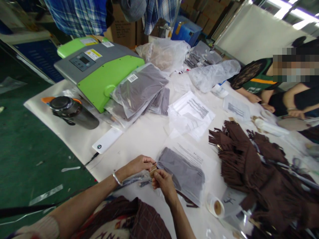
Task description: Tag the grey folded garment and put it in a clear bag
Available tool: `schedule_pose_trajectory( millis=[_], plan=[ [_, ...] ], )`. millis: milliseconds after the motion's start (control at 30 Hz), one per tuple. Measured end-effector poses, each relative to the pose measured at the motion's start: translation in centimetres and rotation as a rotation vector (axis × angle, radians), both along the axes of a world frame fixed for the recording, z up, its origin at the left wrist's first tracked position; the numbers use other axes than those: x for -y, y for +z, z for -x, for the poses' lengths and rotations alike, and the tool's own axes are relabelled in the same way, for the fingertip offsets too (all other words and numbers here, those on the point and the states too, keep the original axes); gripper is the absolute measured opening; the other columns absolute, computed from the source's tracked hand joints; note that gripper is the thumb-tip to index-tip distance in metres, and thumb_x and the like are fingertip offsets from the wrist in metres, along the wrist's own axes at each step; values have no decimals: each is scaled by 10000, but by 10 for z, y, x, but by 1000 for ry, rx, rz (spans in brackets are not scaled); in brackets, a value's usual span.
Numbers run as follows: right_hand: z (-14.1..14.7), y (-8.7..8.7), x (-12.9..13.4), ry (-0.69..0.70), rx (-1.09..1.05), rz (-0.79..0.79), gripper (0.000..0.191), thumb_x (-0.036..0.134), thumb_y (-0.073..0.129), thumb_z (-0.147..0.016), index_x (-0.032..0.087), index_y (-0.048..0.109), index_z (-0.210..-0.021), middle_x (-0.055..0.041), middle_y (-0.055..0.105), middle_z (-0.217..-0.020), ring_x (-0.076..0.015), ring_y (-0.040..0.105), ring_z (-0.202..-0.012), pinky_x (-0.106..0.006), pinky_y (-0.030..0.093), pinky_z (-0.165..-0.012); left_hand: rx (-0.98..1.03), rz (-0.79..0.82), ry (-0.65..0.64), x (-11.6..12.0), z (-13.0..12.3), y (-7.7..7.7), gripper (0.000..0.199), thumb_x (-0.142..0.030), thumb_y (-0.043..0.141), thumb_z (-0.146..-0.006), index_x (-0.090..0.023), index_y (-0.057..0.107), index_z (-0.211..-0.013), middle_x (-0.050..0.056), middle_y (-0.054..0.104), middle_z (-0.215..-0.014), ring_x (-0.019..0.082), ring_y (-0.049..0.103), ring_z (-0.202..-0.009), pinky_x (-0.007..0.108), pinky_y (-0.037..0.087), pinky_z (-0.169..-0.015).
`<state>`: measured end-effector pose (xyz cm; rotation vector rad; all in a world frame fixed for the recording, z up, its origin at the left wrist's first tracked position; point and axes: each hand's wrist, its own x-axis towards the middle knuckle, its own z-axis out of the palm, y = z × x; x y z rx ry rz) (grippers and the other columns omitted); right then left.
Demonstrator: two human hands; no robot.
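Near the table's front edge, my right hand (161, 181) pinches a small brown tag (153, 171) between thumb and fingers. Just behind the tag, my left hand (142, 164) has its fingers closed, with a thin dark piece showing at the fingertips; what exactly it grips is too small to make out. A bracelet circles my left wrist. Beside my hands, a folded grey item in a clear plastic bag (181, 172) lies flat on the white table (136, 141).
A green and grey machine (107, 73) stands at the back left, near a dark bottle (74, 113) and bagged items (141, 88). Brown fringed fabric (259, 179) covers the right side, beside a tape roll (215, 205). People's arms (294, 99) rest at the far right.
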<state>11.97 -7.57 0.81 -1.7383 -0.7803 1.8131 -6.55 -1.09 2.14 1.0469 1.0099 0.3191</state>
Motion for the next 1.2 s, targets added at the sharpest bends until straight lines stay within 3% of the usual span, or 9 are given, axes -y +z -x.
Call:
schedule_pose_trajectory(
  millis=[233, 300, 400, 500, 633, 767, 900, 1000, 1200],
  plan=[
    [-3, -7, 3, -29, -112, -28, 560, 680, 766, -572, 169, 635, -760, 28, 612, -567, -110, 540, -474, -241, 421, -482, -139, -177, 52, 0, -7, -11, 405, -336, 582, -719, -153, 626, -1078, -70, 476, -597, 117, 415, -540, 229, 313, -523],
    [-2, -8, 4, -52, -122, -37, 565, 686, 768, -573, 170, 632, -757, 28, 617, -573, -112, 549, -484, -243, 429, -494, -208, -251, 95, 2, -6, -17, 344, -310, 536, -756, -153, 611, -1053, -47, 510, -646, 134, 471, -588, 242, 370, -575],
    [-1, -7, 4, -75, -135, -45, 566, 691, 766, -585, 170, 640, -768, 22, 634, -603, -119, 572, -515, -260, 465, -535, -283, -377, 134, 5, -5, -19, 287, -294, 492, -811, -158, 598, -1040, 34, 594, -905, 157, 549, -738, 282, 446, -710],
    [-1, -4, 2, -81, -135, -38, 567, 692, 778, -567, 172, 635, -744, 18, 641, -604, -124, 577, -513, -267, 473, -536, -288, -491, 82, 8, -5, -13, 211, -334, 518, -859, -191, 612, -983, 51, 590, -1058, 167, 571, -855, 287, 463, -783],
    [-2, 3, -2, -59, -130, -14, 599, 701, 782, -548, 165, 641, -774, 2, 660, -624, -132, 598, -525, -267, 483, -537, -314, -597, -32, 10, -9, 0, 105, -237, 532, -870, -200, 606, -805, 19, 608, -868, 173, 565, -839, 290, 446, -786],
    [-4, 12, -7, -12, -108, 15, 606, 748, 696, -621, 159, 621, -746, -16, 655, -622, -121, 582, -484, -251, 460, -493, -359, -703, -98, 13, -12, 5, 128, -188, 482, -916, -195, 563, -818, 34, 600, -901, 181, 551, -872, 316, 432, -847],
    [-2, 14, -11, 33, -29, -11, 547, 689, 683, -648, 157, 635, -764, 24, 603, -568, -67, 450, -392, -213, 347, -417, -405, -759, -124, 20, -12, 0, 137, -180, 437, -952, -198, 534, -856, 34, 586, -915, 179, 551, -873, 315, 441, -833],
    [0, 9, -10, 56, 107, -25, 496, 650, 611, -686, 163, 655, -773, 22, 593, -555, -90, 458, -396, -225, 326, -404, -471, -768, -93, 25, -8, -6, 166, -178, 390, -970, -195, 521, -869, 34, 568, -892, 178, 548, -828, 319, 455, -784],
    [-14, 5, 9, 127, 444, -125, 175, 362, 625, -675, 213, 658, -590, 27, 563, -495, -123, 502, -473, -248, 339, -506, -592, -757, -4, 30, 12, -16, 250, -175, 273, -995, -204, 501, -896, 47, 549, -932, 179, 547, -877, 328, 479, -825]
  ],
)
